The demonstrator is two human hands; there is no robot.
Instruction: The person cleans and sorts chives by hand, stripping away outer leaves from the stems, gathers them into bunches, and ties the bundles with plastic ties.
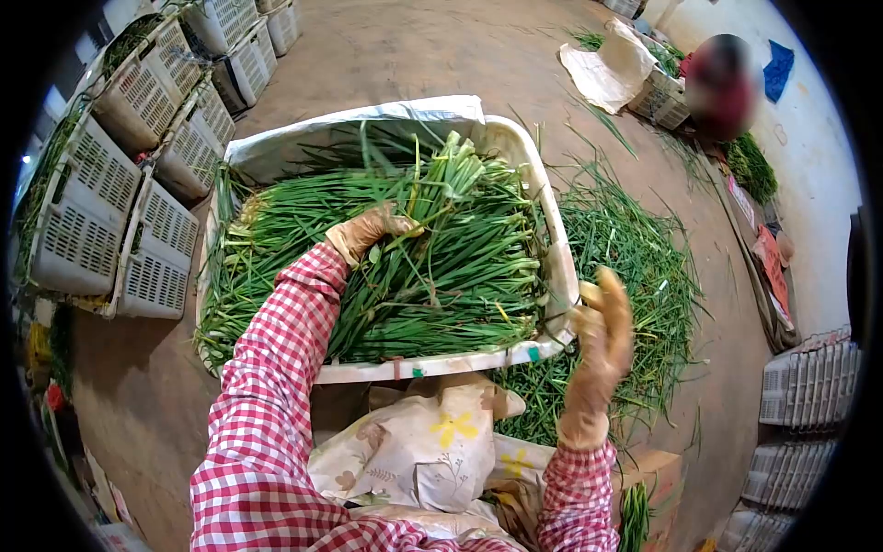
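tub [555, 230] of greens [478, 267], brown floor [386, 51], stacked crates [158, 267]

Below the left hand [375, 232] on my remote feed, stalks [460, 308] lie in the basket [478, 360]. I find loose leaves [644, 276] on the floor [405, 46] beyond and right of the right hand [600, 354], crates [161, 258] far left of both, another person [722, 97] well ahead, rightward.

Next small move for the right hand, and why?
Probably bring the right hand to the bunch of greens: the left hand grips it alone, stray blades stick out, and the right hand looks empty, just outside the tub.
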